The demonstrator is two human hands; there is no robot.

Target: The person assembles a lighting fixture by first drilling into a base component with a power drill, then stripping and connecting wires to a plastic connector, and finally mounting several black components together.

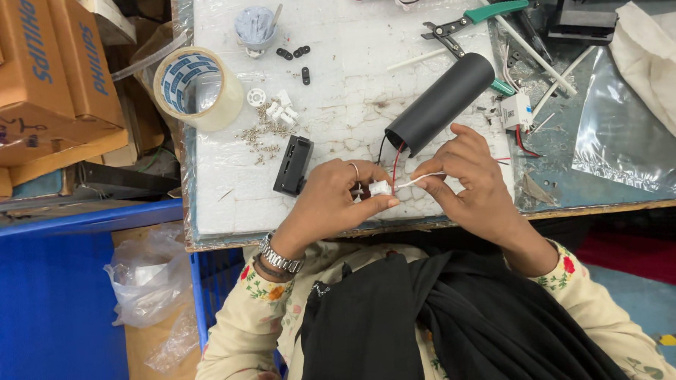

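L hand point(338, 197): you pinch white connector point(380, 187) — fingers closed.
R hand point(466, 173): closed on white wire point(421, 179).
Black tube point(440, 103): just beyond, w/ leads.

A white foam-topped workbench point(333, 84) stands between cardboard boxes point(37, 81) and a blue crate point(47, 317).

Bright, even overhead light, soft short shadows under the hands. Glare on the clear plastic bag point(639, 135) and tape roll point(197, 88). Focus sharp at centre, slight wide-angle bending at edges, no motion blur.
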